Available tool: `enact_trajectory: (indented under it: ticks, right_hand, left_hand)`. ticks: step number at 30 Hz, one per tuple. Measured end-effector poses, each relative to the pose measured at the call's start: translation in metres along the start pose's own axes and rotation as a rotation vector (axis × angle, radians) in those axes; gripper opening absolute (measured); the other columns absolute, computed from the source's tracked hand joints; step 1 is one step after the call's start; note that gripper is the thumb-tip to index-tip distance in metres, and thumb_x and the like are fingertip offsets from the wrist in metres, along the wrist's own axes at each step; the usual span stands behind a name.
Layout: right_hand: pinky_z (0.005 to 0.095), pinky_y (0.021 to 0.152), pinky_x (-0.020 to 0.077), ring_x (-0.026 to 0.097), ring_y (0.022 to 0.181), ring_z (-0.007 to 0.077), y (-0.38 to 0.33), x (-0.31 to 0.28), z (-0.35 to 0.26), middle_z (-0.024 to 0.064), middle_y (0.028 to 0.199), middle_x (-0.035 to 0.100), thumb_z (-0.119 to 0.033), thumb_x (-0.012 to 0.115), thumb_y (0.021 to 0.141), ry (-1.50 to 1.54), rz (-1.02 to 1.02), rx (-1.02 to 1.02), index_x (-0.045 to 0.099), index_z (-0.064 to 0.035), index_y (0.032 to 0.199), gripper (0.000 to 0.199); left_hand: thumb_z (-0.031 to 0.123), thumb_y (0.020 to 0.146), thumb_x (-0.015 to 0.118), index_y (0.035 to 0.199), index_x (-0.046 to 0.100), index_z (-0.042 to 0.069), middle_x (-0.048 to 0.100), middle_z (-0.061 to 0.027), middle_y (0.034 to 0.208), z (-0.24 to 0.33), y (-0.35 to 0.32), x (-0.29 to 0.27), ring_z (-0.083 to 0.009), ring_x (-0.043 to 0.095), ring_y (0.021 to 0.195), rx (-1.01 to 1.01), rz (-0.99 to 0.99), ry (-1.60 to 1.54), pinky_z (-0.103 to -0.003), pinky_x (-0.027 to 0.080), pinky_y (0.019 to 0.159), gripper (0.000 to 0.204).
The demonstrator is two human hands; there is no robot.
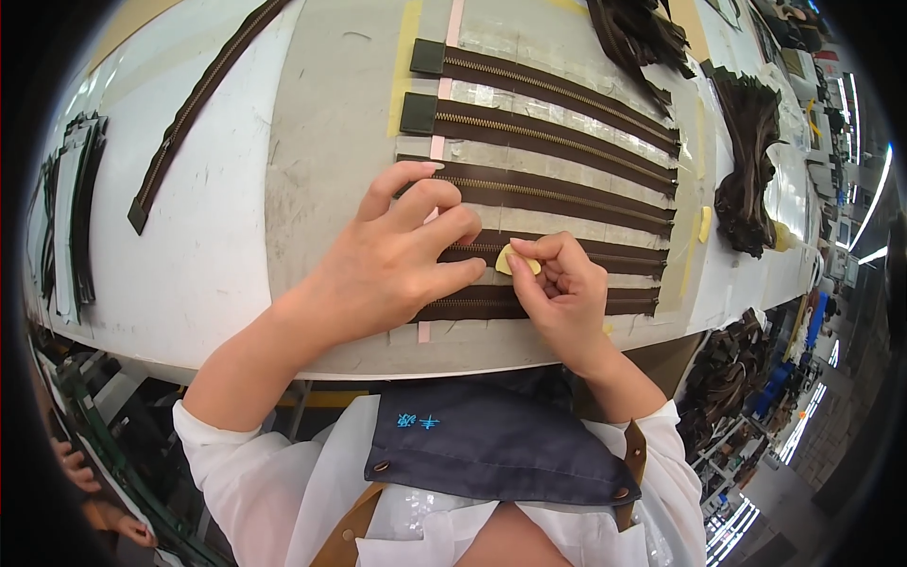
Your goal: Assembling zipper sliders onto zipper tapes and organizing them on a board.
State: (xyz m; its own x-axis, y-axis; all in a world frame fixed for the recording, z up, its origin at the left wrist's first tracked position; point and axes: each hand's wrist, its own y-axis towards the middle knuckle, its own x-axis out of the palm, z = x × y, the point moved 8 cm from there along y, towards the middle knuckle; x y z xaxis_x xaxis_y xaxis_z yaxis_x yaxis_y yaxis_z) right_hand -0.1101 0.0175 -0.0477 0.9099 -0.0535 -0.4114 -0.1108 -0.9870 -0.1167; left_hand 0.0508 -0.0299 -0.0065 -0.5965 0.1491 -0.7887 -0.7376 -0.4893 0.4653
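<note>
Several brown zippers with gold teeth lie side by side on a grey work board. My left hand rests flat with spread fingers on the left ends of the nearer zippers, pressing them down. My right hand pinches a small pale yellow scraper piece between thumb and forefinger, touching one of the nearer zippers. The nearest zipper runs under both hands.
A single long brown zipper lies diagonally on the white table at left. Bundles of dark zippers are piled at the right and top. Another yellow piece sits by the board's right edge. Dark strips hang at far left.
</note>
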Motion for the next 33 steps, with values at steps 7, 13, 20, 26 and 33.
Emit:
enact_trajectory:
  ticks: [7,13,20,26,33]
  right_hand:
    - [0.0189,0.048,0.0396,0.047,0.053,0.0,-0.001,0.002,-0.003,-0.0017,0.069,0.06,0.001,0.071,0.089,-0.054,0.028,-0.063,0.065,-0.0003,0.098,0.01]
    - [0.0196,0.047,0.0412,0.048,0.052,0.0017,-0.002,0.002,-0.006,-0.0001,0.07,0.062,0.002,0.071,0.089,-0.09,0.036,-0.119,0.065,-0.0006,0.097,0.011]
    - [0.0183,0.047,0.0394,0.048,0.052,0.0,-0.002,0.001,-0.005,-0.0017,0.069,0.062,0.003,0.07,0.089,-0.106,0.012,-0.097,0.065,-0.0006,0.097,0.01]
    - [0.0164,0.047,0.037,0.047,0.052,-0.001,-0.004,-0.005,0.003,-0.0024,0.069,0.062,0.004,0.07,0.089,0.138,0.053,-0.03,0.066,0.0002,0.098,0.011]
    - [0.0206,0.044,0.0406,0.052,0.049,0.0047,-0.017,-0.002,-0.028,0.0029,0.07,0.064,0.005,0.073,0.086,-0.191,0.06,-0.374,0.066,-0.0002,0.098,0.015]
  left_hand:
    - [0.014,0.067,0.067,0.087,0.075,0.019,0.059,0.0021,0.096,0.0,-0.002,0.003,-0.0204,0.053,0.103,-0.001,-0.019,-0.016,-0.047,0.034,0.11,0.021]
    - [0.015,0.068,0.067,0.087,0.075,0.019,0.058,0.002,0.096,0.0,-0.002,0.004,-0.0202,0.054,0.103,-0.007,-0.018,-0.018,-0.047,0.033,0.111,0.021]
    - [0.014,0.068,0.067,0.087,0.074,0.019,0.058,0.0019,0.096,0.0,-0.003,0.005,-0.0203,0.053,0.104,-0.008,-0.029,-0.006,-0.047,0.032,0.112,0.02]
    - [0.012,0.069,0.066,0.087,0.074,0.019,0.058,0.0019,0.096,0.0,-0.002,0.005,-0.0207,0.053,0.104,-0.014,-0.039,-0.006,-0.047,0.032,0.112,0.021]
    - [0.012,0.067,0.071,0.086,0.074,0.017,0.058,0.0017,0.098,-0.001,-0.002,0.005,-0.0219,0.053,0.104,-0.027,-0.052,-0.03,-0.047,0.032,0.112,0.019]
